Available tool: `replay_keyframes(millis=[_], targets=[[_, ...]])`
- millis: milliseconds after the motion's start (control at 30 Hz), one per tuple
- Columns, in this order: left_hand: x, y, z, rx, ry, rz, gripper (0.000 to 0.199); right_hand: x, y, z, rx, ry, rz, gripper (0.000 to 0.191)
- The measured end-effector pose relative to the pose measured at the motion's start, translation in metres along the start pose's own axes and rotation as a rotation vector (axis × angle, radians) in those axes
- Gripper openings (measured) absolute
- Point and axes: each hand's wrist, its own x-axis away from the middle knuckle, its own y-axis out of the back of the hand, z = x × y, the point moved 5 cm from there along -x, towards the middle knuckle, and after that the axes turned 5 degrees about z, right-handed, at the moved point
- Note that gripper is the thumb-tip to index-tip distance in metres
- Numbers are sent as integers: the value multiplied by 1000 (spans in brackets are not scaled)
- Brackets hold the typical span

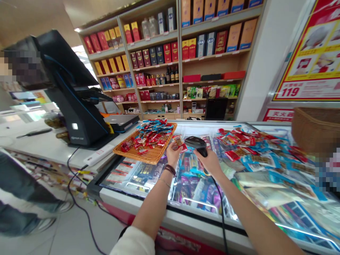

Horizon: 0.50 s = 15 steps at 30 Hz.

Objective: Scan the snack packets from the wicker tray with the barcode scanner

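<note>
My left hand pinches a small red snack packet just beside the wicker tray while my right hand grips a corded barcode scanner, so a loose pinch could drop the packet onto the freezer's glass lid, or the cord could snag.

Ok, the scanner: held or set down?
Held. The black corded handheld barcode scanner is gripped in the right hand, clear of any surface, with its black cable hanging down from it.

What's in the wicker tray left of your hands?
The tray holds a heap of red and blue snack packets. The heap covers most of the tray's floor, and the lowest packets can't be seen.
</note>
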Motion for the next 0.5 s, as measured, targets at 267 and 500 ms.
replay_keyframes(millis=[267,500], targets=[[1,1,-1,4,41,-28,39,1,-1,4,59,39,-4,35],[3,0,-3,8,40,4,41,5,1,11,110,37,-4,35]])
